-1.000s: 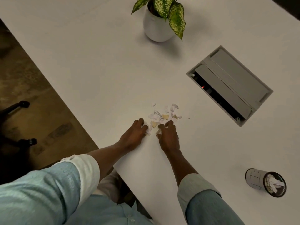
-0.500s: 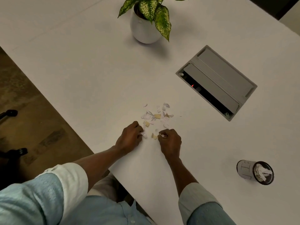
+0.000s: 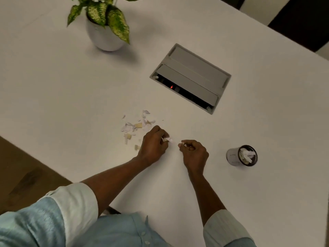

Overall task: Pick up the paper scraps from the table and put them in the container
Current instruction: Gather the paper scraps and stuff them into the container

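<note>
The left hand (image 3: 153, 145) is low over the white bench (image 3: 71, 90) with its fingers curled. Its thumb and forefinger pinch a white scrap (image 3: 167, 139) that sticks out toward the right hand. The right hand (image 3: 195, 154) is just beside it, a narrow gap between them. Its fingers are curled too, and its fingertips nip a small pale scrap (image 3: 181, 144) that points back at the left hand. The two held pieces are near each other but do not touch. Whether either hand rests on the bench cannot be told.

The loose paper scraps (image 3: 137, 125) lie on the bench just beyond the left hand and to its outer side, a scatter of white and tan bits. The closest ones nearly reach its knuckles, and a tan bit (image 3: 137, 147) lies just beside its outer edge.

The container (image 3: 232, 155), a small round cup with a dark rim, stands on the bench to the outer side of the right hand, apart from it. White strips of paper show inside its mouth.

Farther beyond the right hand a grey hatch (image 3: 192, 72) is set into the bench, with a red light glowing in the dark slot along its near edge. Well beyond the left hand stands a potted plant (image 3: 105, 38), a white pot with green-and-cream leaves. Both forearms are bare, with light blue sleeves (image 3: 224, 229) rolled up; the left one shows a white turned-back cuff.
</note>
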The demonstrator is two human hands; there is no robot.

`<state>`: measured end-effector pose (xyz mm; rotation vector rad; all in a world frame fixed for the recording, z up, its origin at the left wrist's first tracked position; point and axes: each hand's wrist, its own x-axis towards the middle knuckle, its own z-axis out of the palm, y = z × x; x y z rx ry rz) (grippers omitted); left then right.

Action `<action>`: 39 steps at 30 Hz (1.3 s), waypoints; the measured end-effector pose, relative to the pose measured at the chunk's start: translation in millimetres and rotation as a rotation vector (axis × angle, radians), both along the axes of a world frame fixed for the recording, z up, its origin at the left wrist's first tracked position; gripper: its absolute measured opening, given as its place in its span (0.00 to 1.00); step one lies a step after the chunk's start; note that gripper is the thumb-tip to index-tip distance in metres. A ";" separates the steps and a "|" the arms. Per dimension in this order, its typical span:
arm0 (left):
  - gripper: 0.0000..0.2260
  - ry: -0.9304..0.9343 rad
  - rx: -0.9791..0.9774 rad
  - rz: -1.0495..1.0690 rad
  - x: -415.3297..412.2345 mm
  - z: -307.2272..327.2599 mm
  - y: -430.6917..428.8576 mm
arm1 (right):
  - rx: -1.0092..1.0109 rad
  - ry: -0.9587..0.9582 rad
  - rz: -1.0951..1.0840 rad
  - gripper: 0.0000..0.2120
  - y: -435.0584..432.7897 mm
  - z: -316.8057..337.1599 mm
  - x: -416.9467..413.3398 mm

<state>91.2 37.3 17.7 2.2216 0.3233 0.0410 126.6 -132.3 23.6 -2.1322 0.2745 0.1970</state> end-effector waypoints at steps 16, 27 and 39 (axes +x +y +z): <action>0.08 -0.045 -0.003 -0.460 112.9 25.7 -223.7 | -0.287 -0.081 -0.391 0.08 -205.9 40.7 39.5; 0.14 0.034 0.064 -0.567 142.2 15.8 -271.3 | -0.244 -0.117 -0.290 0.13 -237.8 31.9 53.7; 0.05 -0.028 0.012 -0.411 117.1 29.3 -235.3 | -0.358 -0.308 -0.226 0.15 -208.8 24.9 47.4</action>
